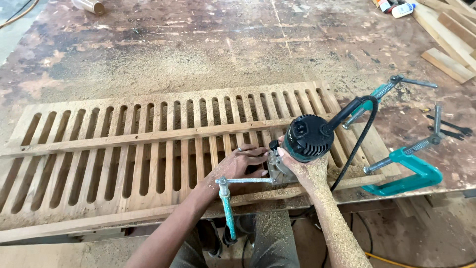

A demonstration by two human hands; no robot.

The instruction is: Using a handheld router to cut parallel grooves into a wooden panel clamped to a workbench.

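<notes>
A long wooden panel [124,144] with two rows of routed slots lies on a stained workbench [198,44]. A compact teal-and-black router [307,139] stands on the panel near its right end. My right hand [302,166], coated in sawdust, grips the router body from the near side. My left hand [238,166], with a ring on one finger, presses on the panel and touches the router's base. A black power cord [359,139] loops from the router's top down over the bench edge.
A teal clamp [414,171] holds the panel's right end, another clamp [384,92] sits behind it, and a third clamp [227,203] grips the near edge. Wood offcuts [448,37] lie far right. Wrenches [453,130] rest at right. Sawdust covers the bench.
</notes>
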